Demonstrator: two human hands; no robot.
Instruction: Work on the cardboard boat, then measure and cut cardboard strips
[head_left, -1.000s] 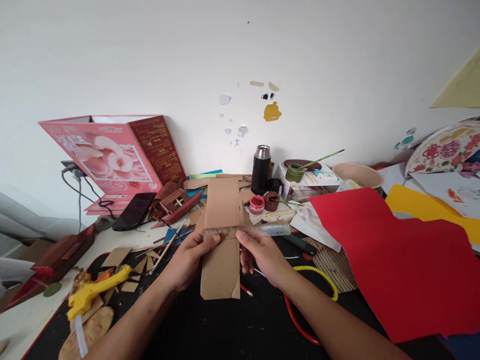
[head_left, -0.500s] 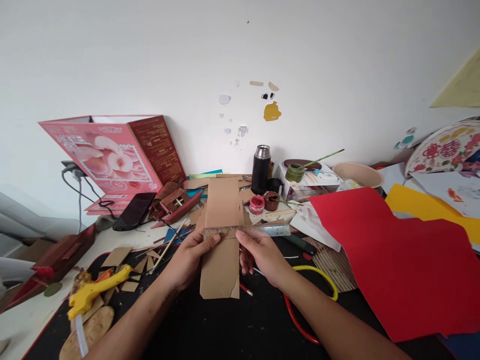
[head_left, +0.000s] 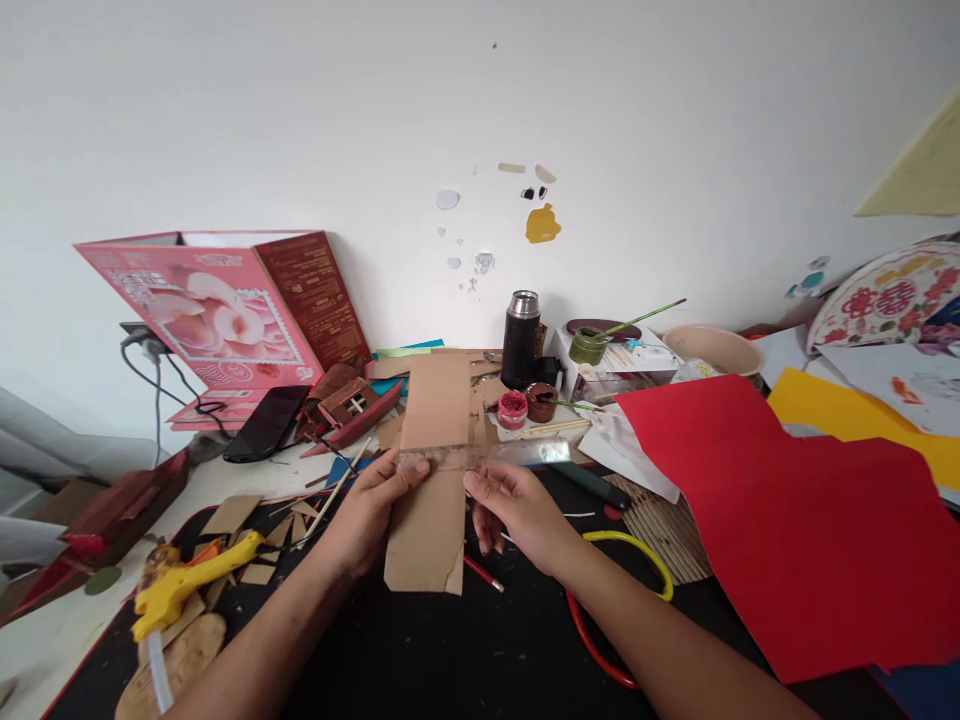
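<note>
A long strip of cardboard (head_left: 427, 540) is held up in front of me, with a clear ruler (head_left: 517, 455) lying across it. My left hand (head_left: 379, 505) is closed round the strip's left edge, its thumb pressing the ruler's left end against the cardboard. At the strip's right edge, my right hand (head_left: 517, 510) pinches the ruler between thumb and forefinger; its other fingers curl loosely below. The ruler's free end sticks out to the right. Under the strip, a red pencil (head_left: 484, 573) lies on the black mat (head_left: 420, 660).
On the left lie a yellow glue gun (head_left: 187, 585), cardboard scraps (head_left: 232, 514) and a phone (head_left: 266, 422). Behind stand a black flask (head_left: 520, 340) and paint jars (head_left: 513, 409). A utility knife (head_left: 592, 484), a yellow-red ring (head_left: 660, 560) and red sheet (head_left: 795, 530) are right.
The cardboard strip has shifted slightly left and tilted, and the ruler has moved left with it. Both hands stay close to it; my right thumb has moved down to just below the ruler.
</note>
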